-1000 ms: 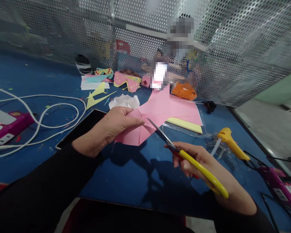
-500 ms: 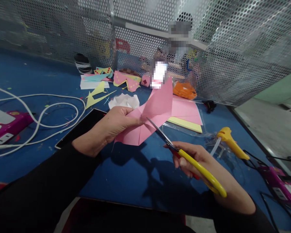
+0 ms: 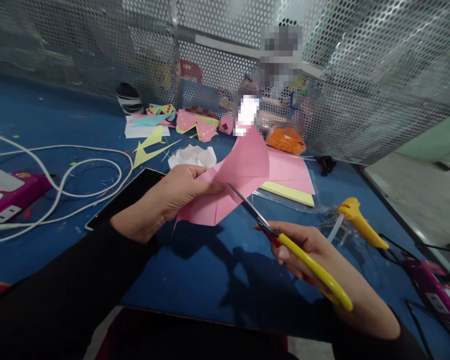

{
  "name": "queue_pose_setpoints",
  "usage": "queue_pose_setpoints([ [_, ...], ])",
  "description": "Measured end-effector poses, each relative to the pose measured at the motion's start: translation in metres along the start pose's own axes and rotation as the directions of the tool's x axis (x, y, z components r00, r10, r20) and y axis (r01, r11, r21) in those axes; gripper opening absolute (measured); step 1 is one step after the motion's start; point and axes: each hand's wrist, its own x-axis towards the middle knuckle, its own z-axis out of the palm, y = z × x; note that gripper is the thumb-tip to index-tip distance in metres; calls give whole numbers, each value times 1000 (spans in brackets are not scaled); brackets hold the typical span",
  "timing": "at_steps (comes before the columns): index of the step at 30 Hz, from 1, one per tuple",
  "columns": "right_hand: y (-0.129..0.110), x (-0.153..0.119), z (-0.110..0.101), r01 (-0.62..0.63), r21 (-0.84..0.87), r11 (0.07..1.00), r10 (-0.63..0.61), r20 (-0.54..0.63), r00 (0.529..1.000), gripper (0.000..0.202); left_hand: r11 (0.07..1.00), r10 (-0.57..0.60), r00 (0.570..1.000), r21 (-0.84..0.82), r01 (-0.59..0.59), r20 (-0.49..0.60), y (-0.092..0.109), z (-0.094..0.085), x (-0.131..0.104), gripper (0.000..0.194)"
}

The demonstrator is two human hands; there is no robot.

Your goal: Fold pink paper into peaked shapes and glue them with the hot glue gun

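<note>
Pinched between the thumb and fingers of my left hand (image 3: 180,190) is a pink sheet of paper (image 3: 243,160), creased and raised above the table. My right hand (image 3: 296,245) grips a pair of scissors (image 3: 257,215) with yellow and red handles. The blades point up and left, their tip at the paper beside my left thumb. How far the blades are parted is hard to see. Behind the held sheet lie more pink sheets (image 3: 290,172) and yellow sheets (image 3: 287,193) on a clear plastic sleeve.
A dark tablet (image 3: 122,200) lies under my left forearm. White cable (image 3: 93,160) coils at the left near a purple power strip (image 3: 18,195). Crumpled white paper (image 3: 193,156), yellow scraps (image 3: 148,145) and a pink paper mask (image 3: 197,125) lie behind. A yellow glue gun (image 3: 362,222) rests right.
The upper part of the pink paper has bent over slightly to the right. My right hand and the scissors have shifted a little right and down; my left hand has hardly moved.
</note>
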Motion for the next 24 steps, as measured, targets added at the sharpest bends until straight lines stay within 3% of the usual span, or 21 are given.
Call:
queue_pose_setpoints([
  [16,8,-2,0,-6,-57,998,4,-33,999,66,998,68,997,3,-68,-37,-5,2,1,28],
  [24,8,-1,0,-3,-47,999,3,-12,1000,65,997,74,995,3,-74,-66,-8,0,3,37],
])
